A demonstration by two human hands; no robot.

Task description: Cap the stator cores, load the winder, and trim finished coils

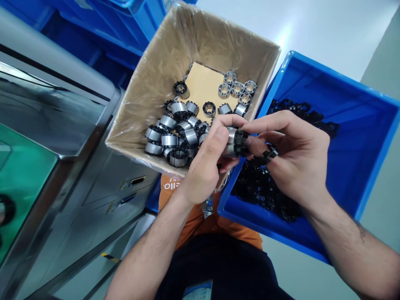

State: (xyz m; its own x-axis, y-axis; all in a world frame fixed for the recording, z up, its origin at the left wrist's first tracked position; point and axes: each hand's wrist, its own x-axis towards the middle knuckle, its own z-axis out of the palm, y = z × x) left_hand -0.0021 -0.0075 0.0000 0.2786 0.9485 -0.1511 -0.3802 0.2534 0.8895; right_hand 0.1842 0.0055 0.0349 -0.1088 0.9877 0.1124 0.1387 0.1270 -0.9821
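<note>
My left hand (204,166) is closed around a silver metal stator core (230,143) above the near right corner of the cardboard box. A black plastic toothed ring (240,143) sits at the core's right end, and the fingertips of my right hand (300,154) touch it. Another black toothed piece (269,155) is tucked between the fingers and palm of my right hand. Below, the plastic-lined box (143,96) holds many cores with black ends (179,109) in a heap. Several bare metal cores (237,88) stand at its right side on cardboard.
On the right, a blue bin (350,166) holds a pile of loose black pieces (265,191). More blue crates (115,25) stand at the upper left. A metal machine cabinet (103,187) with a green surface (28,179) lies on the left.
</note>
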